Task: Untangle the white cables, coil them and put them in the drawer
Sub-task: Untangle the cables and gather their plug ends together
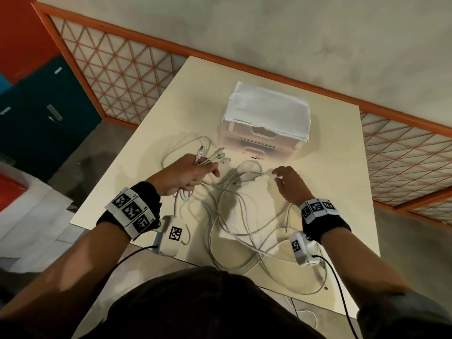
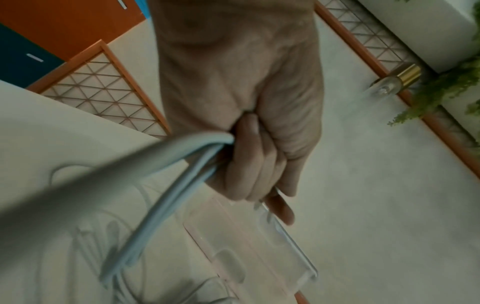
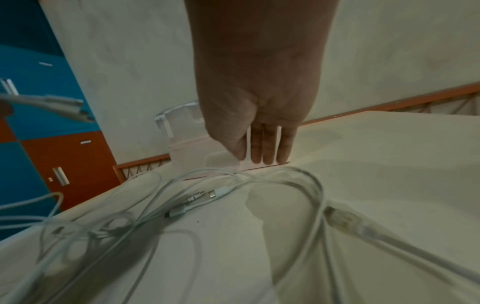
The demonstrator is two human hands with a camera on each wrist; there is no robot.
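The left hand (image 1: 188, 173) clenches a bundle of cables (image 1: 241, 231), four plugs (image 1: 221, 156) fanning out. The right hand (image 1: 289, 184) hovers with relaxed fingers (image 3: 270, 148). Loops overhang the surface's (image 1: 342, 172) near edge; one drawer unit (image 1: 266, 123) stands behind.

No words, brand names or numbers can be read in any view. Only black-and-white square code markers are seen: three on the band (image 1: 132, 211) worn at the left wrist, several on the band (image 1: 318, 207) at the right wrist, and one on each white camera housing (image 1: 175, 233) below the wrists. Small pale labels on the teal cabinets (image 1: 58, 70) at far left are too blurred to be read.
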